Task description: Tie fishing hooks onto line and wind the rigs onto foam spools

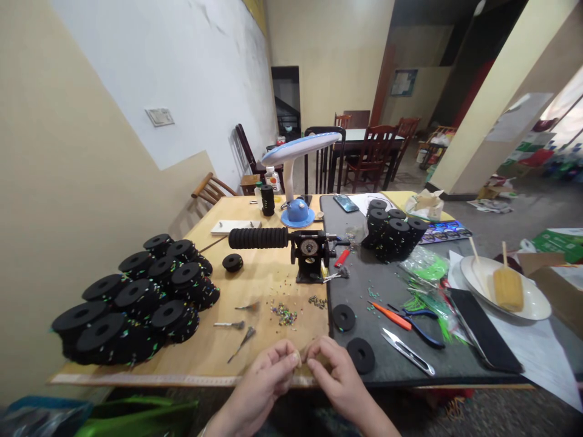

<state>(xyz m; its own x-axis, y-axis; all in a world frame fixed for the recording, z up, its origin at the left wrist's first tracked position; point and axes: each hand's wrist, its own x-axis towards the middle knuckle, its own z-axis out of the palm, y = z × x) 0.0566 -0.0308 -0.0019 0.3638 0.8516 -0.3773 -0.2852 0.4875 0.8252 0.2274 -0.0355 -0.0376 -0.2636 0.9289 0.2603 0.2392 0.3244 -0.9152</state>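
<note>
My left hand [274, 374] is closed in a pinch at the table's front edge, thumb against forefinger. Close beside it, my right hand [334, 375] also pinches, its fingertips almost meeting the left ones. Whatever lies between the fingers is too small to make out. Just beyond the hands is a scatter of small coloured beads [286, 314]. To their left lie several thin tools with dark flared ends [246, 340]. Two black foam rings [361, 355] rest to the right of my right hand. Farther back stands a black hand-cranked winder [310, 255] carrying a ribbed black roll [258, 238].
Stacked black foam rings [136, 297] fill the left side; more stacks [395, 233] stand back right. A blue lamp [298, 212] is behind the winder. Right lie a red lighter [342, 258], blue-handled pliers [426, 314], silver snips [407, 352] and a plate [473, 267] with corn.
</note>
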